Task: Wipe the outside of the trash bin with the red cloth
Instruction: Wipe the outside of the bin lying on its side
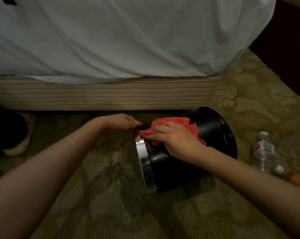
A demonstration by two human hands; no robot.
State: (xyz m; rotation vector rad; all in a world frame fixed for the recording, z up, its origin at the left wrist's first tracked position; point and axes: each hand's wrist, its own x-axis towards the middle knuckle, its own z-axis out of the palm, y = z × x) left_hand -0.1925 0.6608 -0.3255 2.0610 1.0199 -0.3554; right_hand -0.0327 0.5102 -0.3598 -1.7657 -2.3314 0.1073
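We saw the white bed sheet (pixel 128 40) fill the upper half of the frame, draped over a striped beige bed base (pixel 102 94). Below them the patterned olive carpet floor (pixel 111 195) carried everything else.

The black round trash bin (pixel 213 135) lay on its side right of centre, its bottom turned to the upper right and its shiny metal rim band (pixel 143 157) facing left. We judged it had been tipped over so the wall was easy to reach from above.

The left grip (pixel 123 120), a bare hand, sat at the top end of the rim with fingers curled on the edge, apparently to stop the bin rolling. The right grip (pixel 178 140) lay on the upper wall near the rim, fingers bent over the crumpled red cloth (pixel 173 122) and pinching a fold against the thumb while pressing it to the bin. We took the wiping as under way, with the lower wall not yet reached.

A clear plastic water bottle (pixel 264 152) lay at the right edge, apart from the bin. A pale shoe (pixel 25 135) sat at the left edge.
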